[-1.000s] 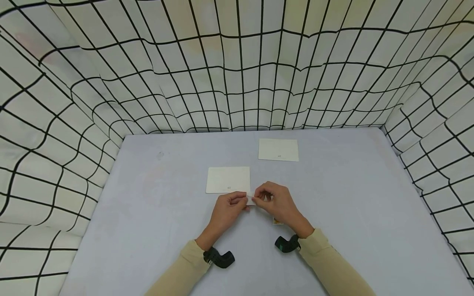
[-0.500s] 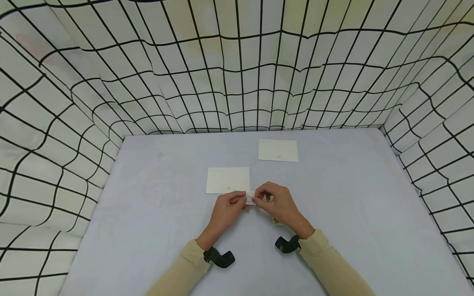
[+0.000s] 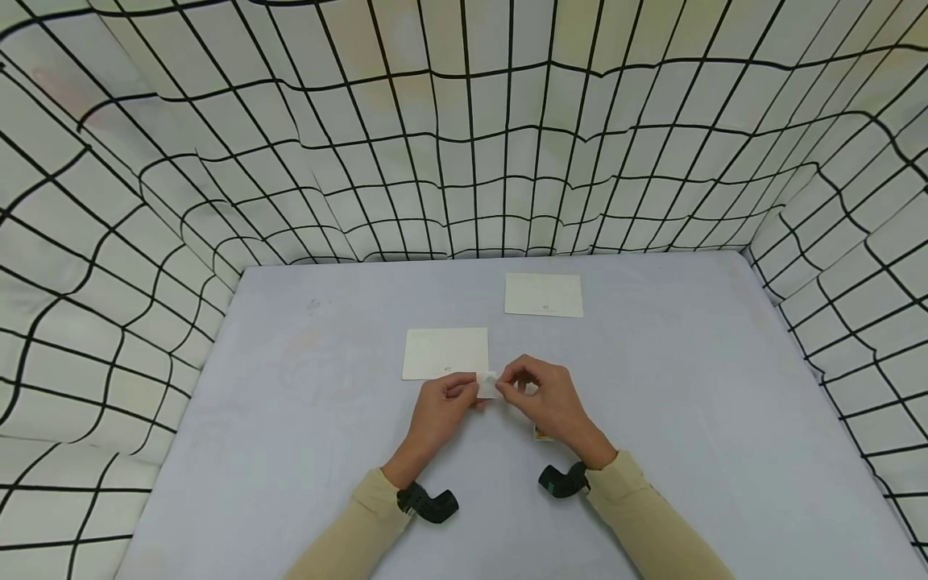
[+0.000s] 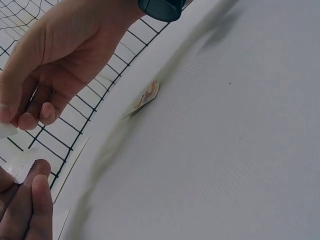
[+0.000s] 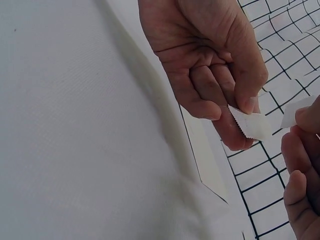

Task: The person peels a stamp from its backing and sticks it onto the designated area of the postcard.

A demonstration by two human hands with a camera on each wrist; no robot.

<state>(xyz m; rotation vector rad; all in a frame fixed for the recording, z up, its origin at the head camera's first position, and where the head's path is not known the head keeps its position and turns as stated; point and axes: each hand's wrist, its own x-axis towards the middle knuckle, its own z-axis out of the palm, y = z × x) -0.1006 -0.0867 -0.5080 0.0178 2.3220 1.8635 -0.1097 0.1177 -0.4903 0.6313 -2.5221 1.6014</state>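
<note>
A small white piece with a toothed edge is pinched between the thumb and fingers of the left hand. The right hand pinches another thin white bit beside it; in the right wrist view a narrow gap shows between the two. Both hands are held close together near the front edge of the left white card. A small printed item lies on the table, partly hidden by the right wrist in the head view.
A second white card lies farther back and to the right on the white table. Black wire grid over white sheeting stands behind and at both sides. Each wrist wears a dark device.
The left hand has shifted slightly left, and more of the white piece shows between the hands. The right hand has barely moved.
</note>
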